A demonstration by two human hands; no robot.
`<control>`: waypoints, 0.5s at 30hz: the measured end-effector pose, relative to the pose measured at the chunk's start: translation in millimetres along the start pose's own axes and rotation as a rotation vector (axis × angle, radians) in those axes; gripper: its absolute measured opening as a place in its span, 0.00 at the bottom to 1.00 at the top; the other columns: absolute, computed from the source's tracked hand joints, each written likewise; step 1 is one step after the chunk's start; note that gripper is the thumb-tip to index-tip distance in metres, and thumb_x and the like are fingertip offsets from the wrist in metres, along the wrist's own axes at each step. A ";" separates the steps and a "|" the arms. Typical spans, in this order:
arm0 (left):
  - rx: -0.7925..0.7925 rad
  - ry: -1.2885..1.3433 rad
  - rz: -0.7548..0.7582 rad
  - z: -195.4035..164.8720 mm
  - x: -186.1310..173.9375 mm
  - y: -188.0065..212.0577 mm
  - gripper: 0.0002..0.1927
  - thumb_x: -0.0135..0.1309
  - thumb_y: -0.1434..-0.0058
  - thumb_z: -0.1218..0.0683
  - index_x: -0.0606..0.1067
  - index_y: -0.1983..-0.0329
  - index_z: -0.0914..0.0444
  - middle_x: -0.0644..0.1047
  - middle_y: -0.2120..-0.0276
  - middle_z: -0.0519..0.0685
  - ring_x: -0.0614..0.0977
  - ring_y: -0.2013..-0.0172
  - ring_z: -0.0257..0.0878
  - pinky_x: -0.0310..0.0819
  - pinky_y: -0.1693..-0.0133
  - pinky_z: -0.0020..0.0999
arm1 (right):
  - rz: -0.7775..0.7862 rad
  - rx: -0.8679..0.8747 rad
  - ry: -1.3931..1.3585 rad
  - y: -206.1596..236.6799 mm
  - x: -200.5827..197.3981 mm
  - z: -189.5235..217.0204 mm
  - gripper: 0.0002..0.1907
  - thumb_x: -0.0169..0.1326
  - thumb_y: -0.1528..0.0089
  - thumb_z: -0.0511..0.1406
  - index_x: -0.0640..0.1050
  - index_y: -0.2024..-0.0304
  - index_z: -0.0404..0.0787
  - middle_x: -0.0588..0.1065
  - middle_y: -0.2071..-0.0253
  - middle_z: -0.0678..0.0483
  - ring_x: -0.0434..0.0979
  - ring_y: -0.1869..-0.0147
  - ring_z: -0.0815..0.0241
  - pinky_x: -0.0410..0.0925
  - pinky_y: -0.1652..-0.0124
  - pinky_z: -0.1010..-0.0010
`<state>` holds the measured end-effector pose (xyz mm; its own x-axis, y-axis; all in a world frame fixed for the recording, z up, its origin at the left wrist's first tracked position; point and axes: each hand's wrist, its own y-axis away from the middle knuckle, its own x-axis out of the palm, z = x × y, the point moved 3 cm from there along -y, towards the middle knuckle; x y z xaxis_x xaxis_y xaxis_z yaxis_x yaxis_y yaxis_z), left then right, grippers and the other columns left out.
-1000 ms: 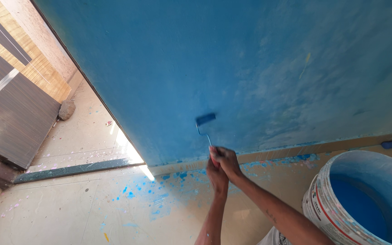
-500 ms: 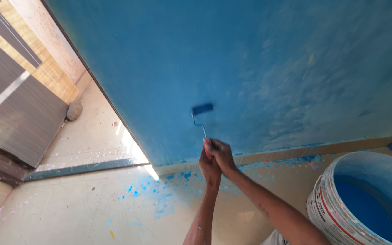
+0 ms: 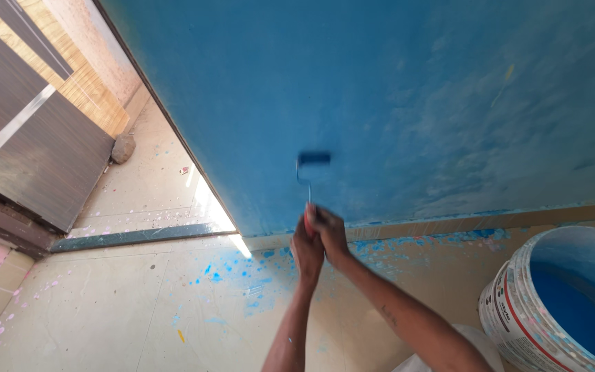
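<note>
Two hands, left hand [image 3: 306, 249] and right hand [image 3: 328, 231], clench together round the handle of a small paint roller [image 3: 313, 159], whose head presses the blue wall [image 3: 394, 103] at twelve o'clock from them, low down. Rolling the lower wall looks under way; a next stroke calls for steady pressure. At four o'clock stands a bucket [image 3: 518, 303] of blue paint on the speckled tile floor [image 3: 139, 303].

Blue wall [image 3: 408, 89], paint-speckled tile floor [image 3: 146, 303]
</note>
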<state>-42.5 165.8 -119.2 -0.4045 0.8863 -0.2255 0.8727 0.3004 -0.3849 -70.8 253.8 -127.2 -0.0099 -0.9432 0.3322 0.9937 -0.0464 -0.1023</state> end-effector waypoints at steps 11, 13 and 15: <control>-0.210 0.444 -0.097 2.7 27.9 -0.6 0.18 0.54 0.34 0.50 0.78 0.51 0.70 0.82 0.68 0.49 0.81 0.66 0.32 0.74 0.68 0.31 | 0.112 -0.142 0.465 -17.0 2.7 21.8 0.14 0.55 0.34 0.43 0.77 0.67 0.39 0.71 0.77 0.59 0.67 0.72 0.69 0.62 0.69 0.71; -0.234 0.512 -0.117 -2.7 31.8 -3.2 0.18 0.55 0.33 0.50 0.78 0.51 0.70 0.81 0.68 0.49 0.79 0.67 0.32 0.73 0.69 0.30 | 0.125 -0.186 0.408 -19.0 4.2 36.0 0.09 0.57 0.37 0.41 0.80 0.58 0.44 0.78 0.72 0.63 0.74 0.69 0.72 0.67 0.66 0.74; -0.257 0.479 -0.132 -3.0 36.5 6.2 0.18 0.54 0.32 0.49 0.79 0.54 0.71 0.79 0.72 0.50 0.77 0.71 0.32 0.70 0.72 0.31 | 0.103 -0.077 0.534 -9.8 -1.6 37.8 0.12 0.55 0.34 0.42 0.79 0.66 0.40 0.71 0.79 0.59 0.67 0.75 0.69 0.61 0.71 0.71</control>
<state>-51.0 201.1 -127.1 -0.3976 0.8784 0.2652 0.8860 0.4427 -0.1377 -76.2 268.2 -91.3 0.0114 -0.9791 -0.2031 0.9816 0.0497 -0.1845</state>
